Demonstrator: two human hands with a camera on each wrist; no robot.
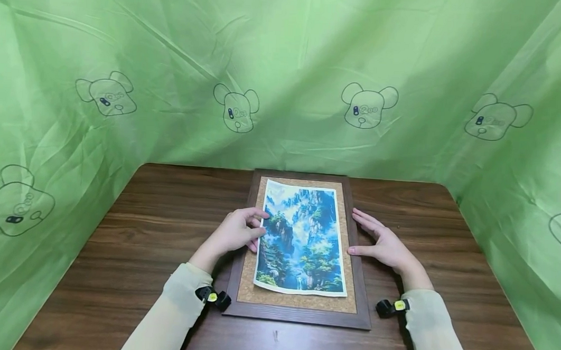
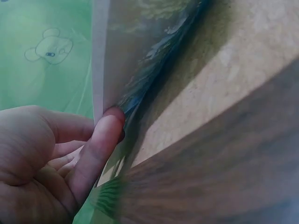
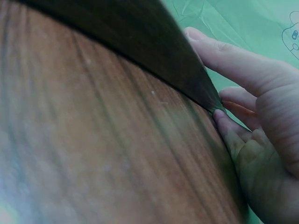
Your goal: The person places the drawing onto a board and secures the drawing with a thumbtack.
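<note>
Nearest the camera, 2 pale sleeves (image 1: pixel 436 336); past them, pinched at its left edge between thumb and fingers of the left hand (image 1: pixel 234 231), a landscape print (image 1: pixel 302 239), over the cork board (image 1: pixel 297 301) inside the brown frame (image 1: pixel 362 301). Lies just right of the left fingers, with gripped edge bowed up off the cork and long axis pointing away from the camera, roughly along the frame's. Nearer to the left hand; separated from the right hand (image 1: pixel 387 246), with its thumb and fingers spread and touching the frame's right side, by a strip of cork and frame border.
</note>
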